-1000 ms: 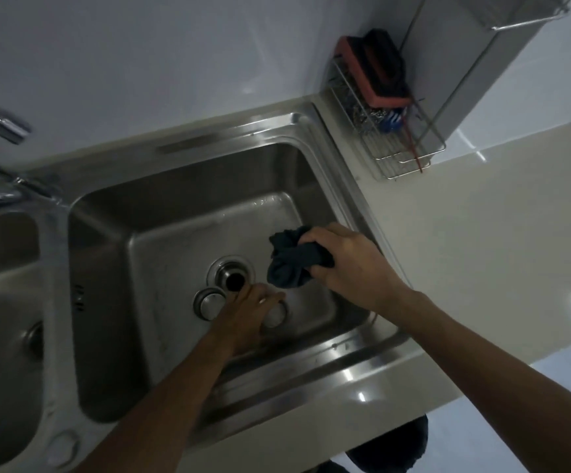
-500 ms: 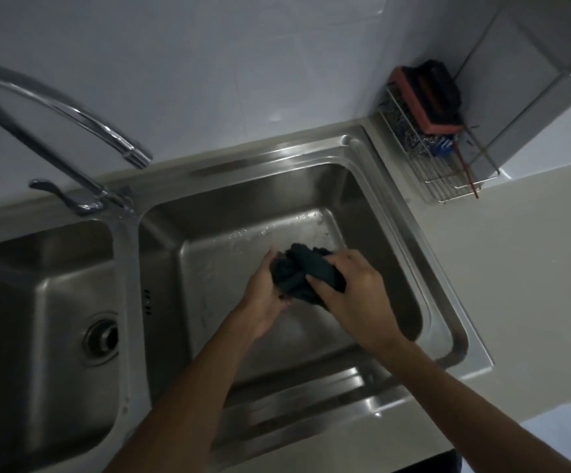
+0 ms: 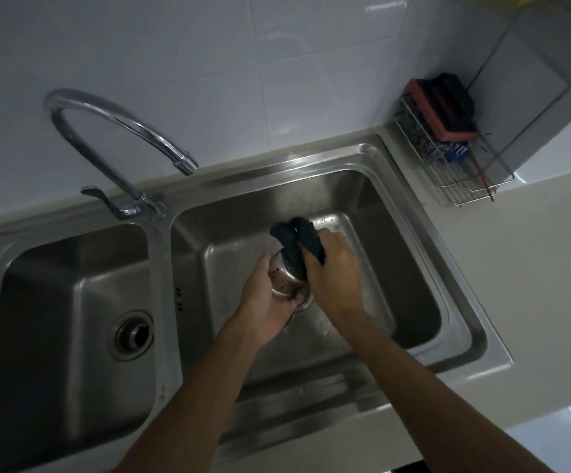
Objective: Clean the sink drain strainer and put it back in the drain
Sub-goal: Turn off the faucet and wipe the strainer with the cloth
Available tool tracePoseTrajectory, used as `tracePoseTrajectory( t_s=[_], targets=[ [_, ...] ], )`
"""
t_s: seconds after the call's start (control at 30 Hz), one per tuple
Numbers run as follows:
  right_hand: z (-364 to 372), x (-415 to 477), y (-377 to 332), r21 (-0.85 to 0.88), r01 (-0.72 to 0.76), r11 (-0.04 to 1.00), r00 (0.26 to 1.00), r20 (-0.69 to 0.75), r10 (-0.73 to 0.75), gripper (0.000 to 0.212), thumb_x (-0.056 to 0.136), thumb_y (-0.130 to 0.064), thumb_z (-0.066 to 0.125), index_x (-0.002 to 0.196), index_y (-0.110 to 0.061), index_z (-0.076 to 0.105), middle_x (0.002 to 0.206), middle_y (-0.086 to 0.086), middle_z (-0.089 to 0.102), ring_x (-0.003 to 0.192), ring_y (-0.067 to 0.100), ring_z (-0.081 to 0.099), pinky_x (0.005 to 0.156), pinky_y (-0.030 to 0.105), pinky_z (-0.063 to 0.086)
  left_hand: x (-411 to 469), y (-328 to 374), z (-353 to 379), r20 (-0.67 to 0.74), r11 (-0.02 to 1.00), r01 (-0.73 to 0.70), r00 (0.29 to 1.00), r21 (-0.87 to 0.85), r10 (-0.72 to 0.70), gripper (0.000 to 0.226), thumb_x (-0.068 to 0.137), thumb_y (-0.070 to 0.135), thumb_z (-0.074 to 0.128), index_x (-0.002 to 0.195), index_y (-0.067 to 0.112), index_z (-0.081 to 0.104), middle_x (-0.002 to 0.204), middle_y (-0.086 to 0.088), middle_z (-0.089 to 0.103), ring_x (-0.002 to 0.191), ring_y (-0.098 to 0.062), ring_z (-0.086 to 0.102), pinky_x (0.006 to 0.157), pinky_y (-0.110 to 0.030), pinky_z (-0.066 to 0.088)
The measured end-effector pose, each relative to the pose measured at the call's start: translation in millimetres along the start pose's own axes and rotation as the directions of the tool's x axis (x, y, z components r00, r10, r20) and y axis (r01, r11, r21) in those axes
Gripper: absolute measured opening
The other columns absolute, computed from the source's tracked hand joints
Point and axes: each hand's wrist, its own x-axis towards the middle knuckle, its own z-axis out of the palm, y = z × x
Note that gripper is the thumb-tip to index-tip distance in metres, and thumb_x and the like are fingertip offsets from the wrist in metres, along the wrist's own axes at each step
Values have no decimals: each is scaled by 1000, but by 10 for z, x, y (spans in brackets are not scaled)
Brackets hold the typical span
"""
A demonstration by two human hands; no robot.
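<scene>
Two bare forearms entering from below. Left hand [image 3: 270, 298] wrapped around one perforated metal strainer [image 3: 286, 279], held above right basin [image 3: 396, 268]. Right hand [image 3: 335, 271] gripping one dark cloth [image 3: 297, 240], pressed onto strainer. Two basins; left basin [image 3: 55, 302] with one drain [image 3: 132, 335]. Beyond: one faucet [image 3: 113, 124], one wire rack [image 3: 461, 172] with one sponge [image 3: 444, 109].

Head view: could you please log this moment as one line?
left hand: holds strainer | right hand: rubs it with dark cloth | over right basin
</scene>
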Motion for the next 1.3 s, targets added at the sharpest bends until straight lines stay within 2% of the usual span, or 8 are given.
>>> tracePoseTrajectory(
  t_s=[0.17, 0.23, 0.37, 0.57, 0.73, 0.83, 1.07, 1.3],
  targets=[
    [-109, -409, -154, 24, 254, 967, 941, 227, -253, 15, 91, -14, 67, 106, -12, 69, 114, 0, 63, 93, 15, 62, 77, 20, 52, -32, 173, -6, -17, 997, -7, 1000, -74, 6, 42, 99, 46, 57, 85, 8, 68, 81, -10, 70, 69, -21, 69, 58, -27, 56],
    [-270, -271, -72, 42, 146, 988, 965, 214, -152, 17, 88, -9, 71, 103, -16, 71, 106, -3, 65, 92, 14, 65, 78, 12, 48, 9, 177, -46, -87, 978, -151, 983, 144, 164, 41, 90, 44, 69, 109, 8, 71, 102, -10, 74, 76, -15, 74, 57, -22, 56],
    [-674, 24, -9, 151, 27, 988, 996, 81, -40, 26, 86, -15, 80, 108, -18, 66, 98, -9, 69, 87, 2, 67, 75, 16, 55, 23, 57, -289, 126, 381, -452, 761, 807, 636, 90, 74, 34, 92, 151, 40, 45, 143, 16, 55, 124, 0, 57, 89, -7, 48],
    [-445, 5, -34, -277, 543, 793, 828, 336, -449, 24, 61, 1, 83, 79, -11, 73, 73, -1, 69, 75, 24, 59, 51, 27, 40, -155, -148, -8, 391, 99, -526, 733, 845, 557, 119, 71, 30, 93, 160, 43, 15, 137, 6, 62, 118, -5, 60, 96, -23, 50],
    [-374, -53, -176, -603, 330, 726, 931, 336, -145, 3, 82, -14, 70, 80, -13, 69, 69, 4, 65, 66, 21, 63, 48, 26, 41, -162, -251, 40, 534, -168, -565, 580, 808, 616, 85, 84, 25, 85, 153, 29, 34, 139, -5, 64, 124, -17, 60, 103, -32, 51],
    [-435, 17, -66, -337, 27, 941, 848, 506, 157, 16, 88, -15, 58, 75, -7, 64, 64, 3, 61, 60, 20, 62, 52, 26, 46, -144, -420, -15, 603, -276, -583, 494, 764, 626, 74, 85, 19, 83, 145, 24, 39, 125, -10, 71, 111, -22, 68, 92, -35, 58],
    [-734, -49, 581, 246, -672, 698, 687, 559, 465, 18, 95, -17, 68, 99, -1, 76, 89, 19, 77, 86, 33, 75, 77, 36, 59, 275, -592, 49, 482, -33, -523, 757, 852, 441, 84, 65, 37, 94, 137, 29, 50, 117, 5, 70, 106, -14, 65, 93, -41, 57],
    [-1068, -21, 986, 343, -696, 631, 710, 457, 535, 18, 97, -17, 68, 106, -2, 74, 87, 18, 78, 78, 30, 77, 61, 38, 61, 777, -1147, -177, 419, -71, -413, 892, 908, 171, 100, 68, 43, 94, 152, 25, 42, 151, -1, 52, 138, -26, 48, 113, -43, 42]
  ],
)
